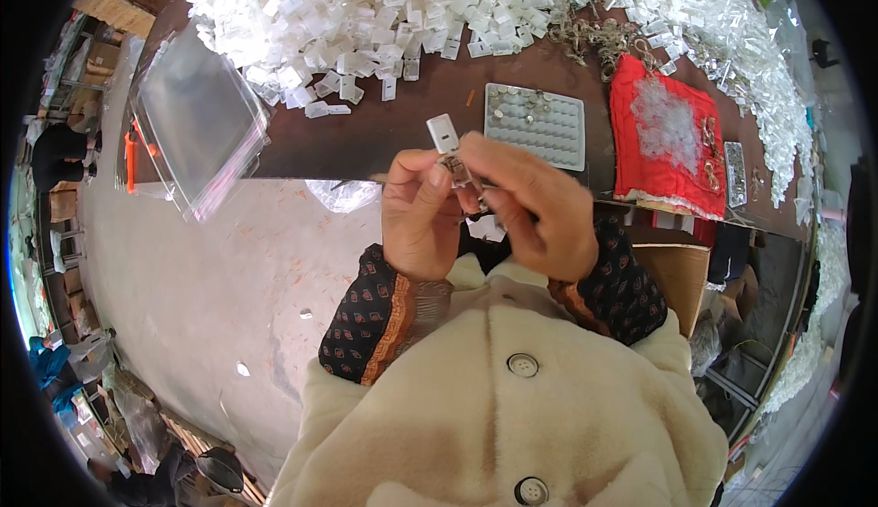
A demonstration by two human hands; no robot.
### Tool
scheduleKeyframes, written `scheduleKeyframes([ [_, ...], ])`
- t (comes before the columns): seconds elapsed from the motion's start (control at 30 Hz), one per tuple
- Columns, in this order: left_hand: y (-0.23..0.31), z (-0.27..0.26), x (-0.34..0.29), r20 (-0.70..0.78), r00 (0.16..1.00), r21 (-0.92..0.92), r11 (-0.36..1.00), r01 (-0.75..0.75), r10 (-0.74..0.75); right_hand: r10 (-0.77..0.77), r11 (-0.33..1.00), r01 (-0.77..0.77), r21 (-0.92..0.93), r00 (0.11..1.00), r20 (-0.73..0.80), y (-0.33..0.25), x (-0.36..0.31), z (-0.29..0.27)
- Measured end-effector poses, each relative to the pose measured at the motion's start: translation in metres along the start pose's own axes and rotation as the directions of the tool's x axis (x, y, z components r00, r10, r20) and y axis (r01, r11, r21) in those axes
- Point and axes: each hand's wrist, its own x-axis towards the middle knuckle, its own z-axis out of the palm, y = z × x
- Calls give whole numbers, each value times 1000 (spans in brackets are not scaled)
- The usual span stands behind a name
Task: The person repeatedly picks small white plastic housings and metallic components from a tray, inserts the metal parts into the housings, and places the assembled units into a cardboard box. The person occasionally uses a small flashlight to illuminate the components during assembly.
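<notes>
Close in front of my chest, both hands are at a small clear plastic box with an upright white flap (444,134). My left hand (423,210) is closed on the box's lower part, its thumb pressed against the front. My right hand (540,203) comes in from the other side, with bent fingertips at the box's right edge and the thumb just below. Something small and brownish shows inside the clear part, too small to name. The right fingertips partly hide the box. Beyond the hands lies a pale tray (549,146) with rows of small hollows and several small round metallic pieces.
A large heap of similar white plastic boxes (366,13) covers the table's far side. Clear plastic bags (197,96) lie at left beside orange-handled scissors (131,160). At right are a red cloth (631,150) with clear bits on it and tangled brownish cords (594,36).
</notes>
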Motion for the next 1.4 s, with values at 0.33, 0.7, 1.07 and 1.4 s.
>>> scheduleKeyframes([
  [0.33,-2,-6,8,-51,999,1,1000,-8,8,118,823,-138,-552,990,-72,77,8,-15],
  [0.7,-21,-12,16,-211,978,-27,1000,2,-8,170,752,-87,-653,983,64,91,18,-8],
  [1.07,-24,-2,11,-56,998,-125,992,3,-10,265,959,-278,57,949,168,45,9,-26],
  [1.4,-21,1,7,-17,1000,-64,998,-7,6,209,843,-387,-375,876,-435,104,-38,-165],
])
